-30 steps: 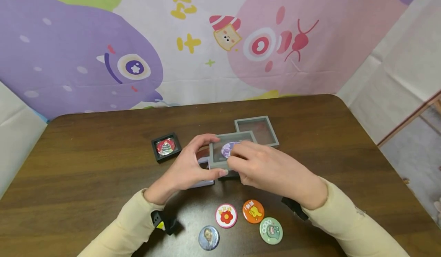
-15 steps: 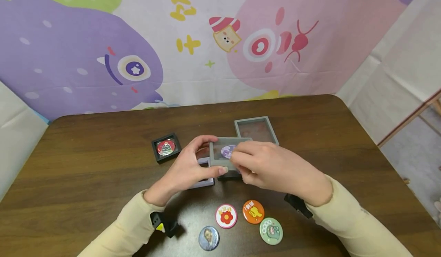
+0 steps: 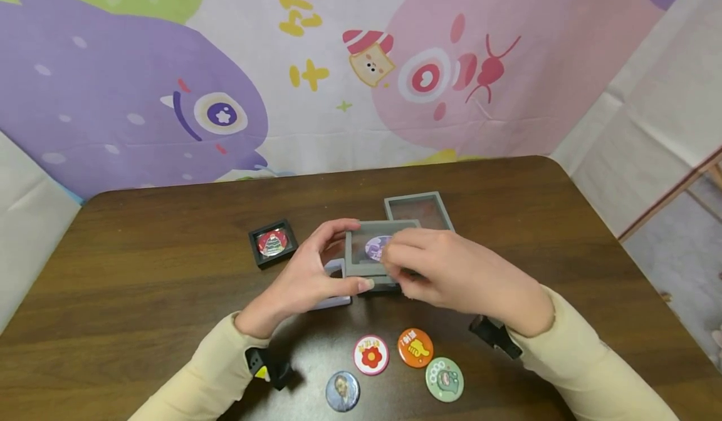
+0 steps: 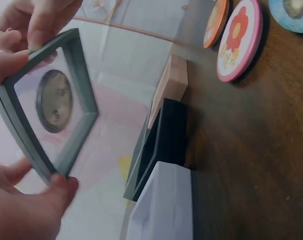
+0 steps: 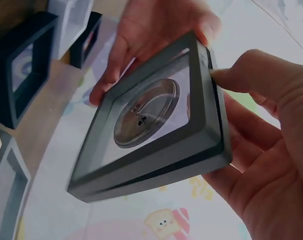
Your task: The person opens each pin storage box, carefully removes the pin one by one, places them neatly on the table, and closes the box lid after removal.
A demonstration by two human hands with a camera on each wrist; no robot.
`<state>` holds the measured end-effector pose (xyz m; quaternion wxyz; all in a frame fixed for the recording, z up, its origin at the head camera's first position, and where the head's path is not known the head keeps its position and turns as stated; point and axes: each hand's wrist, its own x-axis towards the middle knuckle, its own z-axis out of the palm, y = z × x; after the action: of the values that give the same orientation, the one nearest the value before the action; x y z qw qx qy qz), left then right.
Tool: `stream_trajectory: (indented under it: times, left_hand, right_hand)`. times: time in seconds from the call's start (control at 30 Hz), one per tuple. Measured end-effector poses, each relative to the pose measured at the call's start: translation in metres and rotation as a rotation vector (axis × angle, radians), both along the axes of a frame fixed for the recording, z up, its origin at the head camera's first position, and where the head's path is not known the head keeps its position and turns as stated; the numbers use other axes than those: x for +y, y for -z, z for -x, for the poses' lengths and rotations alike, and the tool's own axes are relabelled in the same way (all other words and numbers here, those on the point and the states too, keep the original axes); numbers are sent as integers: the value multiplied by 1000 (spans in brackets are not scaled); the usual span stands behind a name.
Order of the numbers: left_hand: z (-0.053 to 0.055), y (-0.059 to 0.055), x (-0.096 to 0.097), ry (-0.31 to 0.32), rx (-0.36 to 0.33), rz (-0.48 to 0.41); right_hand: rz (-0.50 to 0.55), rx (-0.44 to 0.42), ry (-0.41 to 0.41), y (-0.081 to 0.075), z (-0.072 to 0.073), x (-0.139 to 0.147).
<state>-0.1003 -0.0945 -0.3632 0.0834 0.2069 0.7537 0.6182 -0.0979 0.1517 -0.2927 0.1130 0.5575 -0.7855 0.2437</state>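
Note:
A grey floating display frame (image 3: 361,270) with clear film is held above the table, a purple round badge (image 3: 375,247) between its films. My left hand (image 3: 296,278) grips its left side, thumb along the near edge and fingers at the far edge. At the right side, my right hand (image 3: 459,272) pinches the rim with thumb and fingers, covering that corner in the head view. In the right wrist view, a dark gap runs between the two halves of the frame (image 5: 156,167), and the badge's metal back (image 5: 146,112) shows through the film.
A second grey frame (image 3: 389,205) lies behind; a lilac frame (image 3: 337,301) and a black frame (image 3: 379,287) sit beneath the hands. A small black frame (image 3: 273,244) with a red badge stands left. Several loose badges, including a flower badge (image 3: 371,354), lie in front.
My right hand has shifted slightly right along the rim. The held frame tipped flatter in the head view, then came back up. My left hand keeps its grip.

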Motion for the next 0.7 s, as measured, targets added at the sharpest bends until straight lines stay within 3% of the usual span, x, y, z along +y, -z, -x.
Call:
stream_trajectory:
  times: [0.13,0.53,0.7]
  left_hand:
    - [0,3,0,17,25,-80]
    - [1,8,3,119,38,-317]
    - [1,9,5,112,43,-326]
  right_hand:
    - [57,-68,-15,-4,1,6]
    - [195,37,56,-8,2,9]
    - [237,73,98,-9,3,10]
